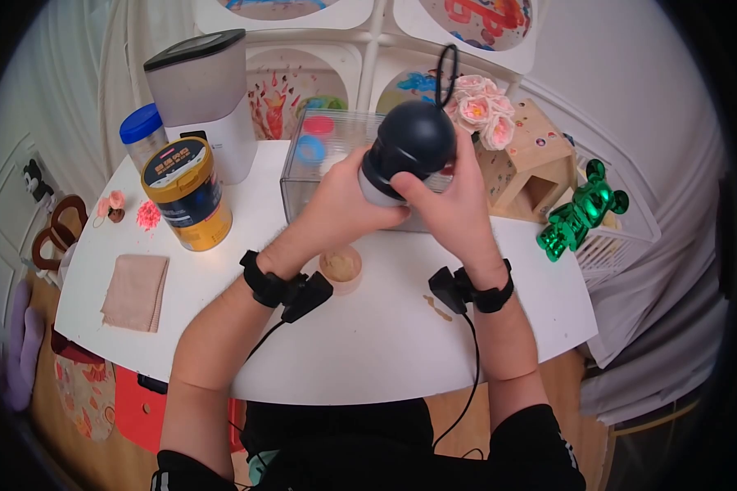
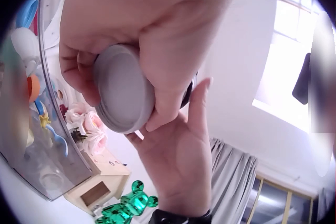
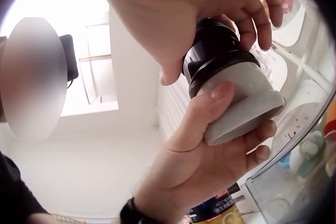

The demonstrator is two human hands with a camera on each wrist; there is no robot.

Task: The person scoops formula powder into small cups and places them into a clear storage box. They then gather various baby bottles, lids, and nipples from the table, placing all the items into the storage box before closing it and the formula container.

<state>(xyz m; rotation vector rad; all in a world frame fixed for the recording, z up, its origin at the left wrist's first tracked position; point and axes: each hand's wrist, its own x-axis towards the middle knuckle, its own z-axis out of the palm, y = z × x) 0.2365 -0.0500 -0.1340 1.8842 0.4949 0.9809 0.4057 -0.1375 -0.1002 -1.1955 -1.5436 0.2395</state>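
Head view: black-topped grey container (image 1: 409, 139) held up above the tabletop (image 1: 385, 348), toward its far edge. Left hand (image 1: 348, 200) curled round grey base; right hand (image 1: 457, 200) grips black top. Clear box (image 1: 300, 195) behind, near far edge. Small pink cup (image 1: 346, 287) mid-tabletop. Folded cloth (image 1: 137, 293) near left edge, green bear figurine (image 1: 583, 213) near right.

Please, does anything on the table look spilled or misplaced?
A thin brown streak marks the white table, right of the small cup, and a ragged pink patch lies left of the yellow tub. Both stand out on the plain surface; possibly spills.
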